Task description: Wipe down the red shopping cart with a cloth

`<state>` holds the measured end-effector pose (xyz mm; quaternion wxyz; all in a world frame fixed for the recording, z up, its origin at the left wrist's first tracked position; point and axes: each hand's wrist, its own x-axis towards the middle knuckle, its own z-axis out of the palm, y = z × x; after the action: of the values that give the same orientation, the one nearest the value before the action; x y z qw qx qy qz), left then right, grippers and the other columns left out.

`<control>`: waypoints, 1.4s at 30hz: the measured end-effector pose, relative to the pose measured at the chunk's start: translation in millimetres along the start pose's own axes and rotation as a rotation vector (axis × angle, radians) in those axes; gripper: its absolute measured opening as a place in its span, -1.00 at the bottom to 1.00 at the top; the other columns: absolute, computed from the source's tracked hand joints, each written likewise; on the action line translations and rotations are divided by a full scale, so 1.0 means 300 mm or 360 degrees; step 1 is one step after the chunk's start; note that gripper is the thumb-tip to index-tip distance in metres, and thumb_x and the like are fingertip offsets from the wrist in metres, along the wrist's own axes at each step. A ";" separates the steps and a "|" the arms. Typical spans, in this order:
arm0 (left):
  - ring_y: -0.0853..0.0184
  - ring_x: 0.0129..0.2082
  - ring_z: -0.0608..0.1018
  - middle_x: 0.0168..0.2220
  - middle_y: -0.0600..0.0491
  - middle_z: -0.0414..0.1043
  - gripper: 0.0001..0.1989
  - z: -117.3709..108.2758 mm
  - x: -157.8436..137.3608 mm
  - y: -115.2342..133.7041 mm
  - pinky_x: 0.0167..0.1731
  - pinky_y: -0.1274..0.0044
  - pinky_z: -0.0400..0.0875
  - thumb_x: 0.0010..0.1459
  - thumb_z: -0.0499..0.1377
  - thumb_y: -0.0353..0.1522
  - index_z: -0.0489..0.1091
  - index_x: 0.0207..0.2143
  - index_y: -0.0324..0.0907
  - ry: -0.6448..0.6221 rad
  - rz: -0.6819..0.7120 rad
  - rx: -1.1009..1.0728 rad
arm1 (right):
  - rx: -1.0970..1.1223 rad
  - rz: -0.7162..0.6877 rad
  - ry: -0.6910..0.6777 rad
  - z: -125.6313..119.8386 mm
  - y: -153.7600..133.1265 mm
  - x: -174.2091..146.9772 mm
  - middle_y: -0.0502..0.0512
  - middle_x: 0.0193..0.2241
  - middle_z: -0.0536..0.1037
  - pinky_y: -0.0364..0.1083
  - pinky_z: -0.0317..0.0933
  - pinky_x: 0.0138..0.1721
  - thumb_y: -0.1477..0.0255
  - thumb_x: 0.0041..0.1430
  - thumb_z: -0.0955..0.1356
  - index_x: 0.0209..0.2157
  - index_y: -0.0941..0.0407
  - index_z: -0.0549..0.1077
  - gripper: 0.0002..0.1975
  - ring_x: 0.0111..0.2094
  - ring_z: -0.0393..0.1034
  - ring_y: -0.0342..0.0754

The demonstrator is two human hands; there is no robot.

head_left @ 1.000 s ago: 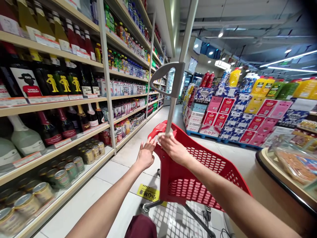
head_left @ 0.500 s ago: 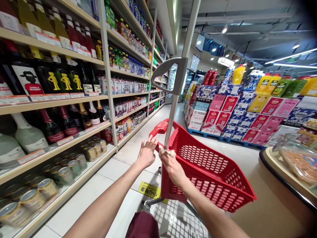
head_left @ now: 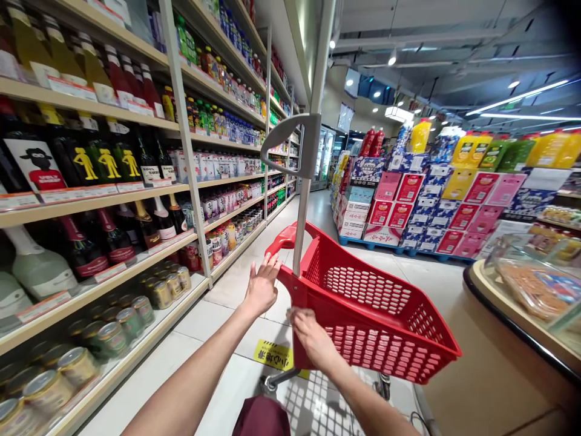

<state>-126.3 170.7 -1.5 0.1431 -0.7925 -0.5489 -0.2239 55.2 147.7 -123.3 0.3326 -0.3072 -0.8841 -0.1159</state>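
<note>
A red plastic shopping cart [head_left: 385, 315] stands before me, angled to the right, its perforated basket bare inside where it shows. My left hand [head_left: 262, 287] rests on the end of its red handle [head_left: 280, 240], fingers stretched onto it and thumb apart. Lower down, my right hand [head_left: 313, 336] is against or just in front of the cart's near side; its fingertips are smeared by motion, so I cannot tell what they hold. A metal pole [head_left: 303, 212] rises from the cart beside the handle, carrying a grey loop-shaped bracket [head_left: 313, 145].
Shelves of bottles and cans [head_left: 136, 188] line the left side. Stacked drink boxes [head_left: 399, 206] stand on a blue pallet ahead. A rounded counter [head_left: 481, 284] with packed food is close on the right. A yellow floor sign [head_left: 275, 354] lies beneath the cart.
My right hand has dropped from the cart's upper corner by the pole to lower on its side. My left hand stays at the handle. The whole view has shifted slightly.
</note>
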 end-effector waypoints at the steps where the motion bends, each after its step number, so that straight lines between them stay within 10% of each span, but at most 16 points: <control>1: 0.25 0.22 -0.06 0.21 0.01 -0.04 -0.27 -0.002 0.000 0.000 0.13 0.19 -0.17 -0.20 -0.04 -0.57 0.03 0.12 -0.16 -0.0004 0.0011 0.0009 | -0.0007 -0.0026 -0.0024 0.009 -0.009 -0.032 0.07 -0.11 0.46 -0.06 0.22 0.01 0.59 0.17 0.13 -0.10 0.09 0.39 -0.65 0.02 0.23 -0.09; 11: 0.22 0.21 -0.01 0.19 -0.02 0.01 -0.33 -0.004 0.012 0.010 0.13 0.15 -0.26 -0.16 -0.06 -0.57 0.08 0.10 -0.15 0.0120 0.0025 0.0148 | 0.0018 0.0545 0.0562 -0.160 0.058 0.173 0.22 0.07 0.26 0.11 0.05 0.10 0.64 0.08 0.14 0.09 0.15 0.19 -0.51 0.13 0.04 0.00; 17: 0.23 0.20 0.02 0.18 -0.10 0.01 -0.41 0.005 0.019 0.111 0.15 0.21 -0.35 -0.05 -0.07 -0.51 0.07 0.11 -0.29 0.0273 0.0125 0.0134 | -0.0224 0.1024 0.0474 -0.198 0.176 -0.070 0.23 -0.06 0.39 0.07 0.15 0.01 0.71 -0.03 0.13 -0.02 0.18 0.32 -0.49 0.00 0.22 -0.01; 22: 0.22 0.18 0.08 0.13 -0.11 0.14 -0.45 0.078 0.058 0.291 0.16 0.25 -0.28 -0.04 -0.05 -0.45 0.16 0.07 -0.33 0.0008 0.0350 0.0190 | -0.0222 0.0897 0.0353 -0.212 0.196 -0.096 0.20 0.00 0.34 0.08 0.03 0.08 0.72 -0.04 0.13 -0.01 0.19 0.30 -0.48 0.07 0.13 -0.03; 30: 0.15 0.19 0.03 0.14 -0.13 0.11 -0.41 0.144 0.058 0.332 0.16 0.24 -0.29 -0.08 -0.03 -0.43 0.14 0.08 -0.38 -0.0018 0.0335 0.0314 | -0.0436 0.1389 0.0504 -0.295 0.356 -0.427 0.16 0.03 0.32 0.12 0.00 0.10 0.71 -0.09 0.12 0.01 0.16 0.30 -0.43 0.11 0.07 0.02; 37: 0.21 0.19 0.03 0.17 -0.08 0.06 -0.39 0.166 0.035 0.381 0.16 0.29 -0.21 -0.08 -0.03 -0.44 0.10 0.10 -0.36 -0.0091 0.0332 0.0261 | -0.0258 0.1041 0.0396 -0.259 0.303 -0.398 0.12 0.11 0.20 0.11 -0.07 0.14 0.71 -0.05 0.11 0.08 0.13 0.20 -0.39 0.17 -0.06 -0.04; 42: 0.20 0.19 0.02 0.16 -0.10 0.09 -0.40 0.184 0.022 0.393 0.16 0.29 -0.22 -0.08 -0.03 -0.43 0.13 0.09 -0.36 -0.0057 0.0285 0.0259 | -0.0554 0.1664 0.0485 -0.382 0.425 -0.638 0.19 0.06 0.26 0.14 -0.03 0.12 0.70 -0.12 0.10 0.03 0.21 0.27 -0.39 0.15 -0.01 0.03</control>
<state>-3.4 160.1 -43.3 0.2167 -0.8281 -0.4946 -0.1508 306.4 111.7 -163.3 0.4138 -0.7340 -0.5243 -0.1229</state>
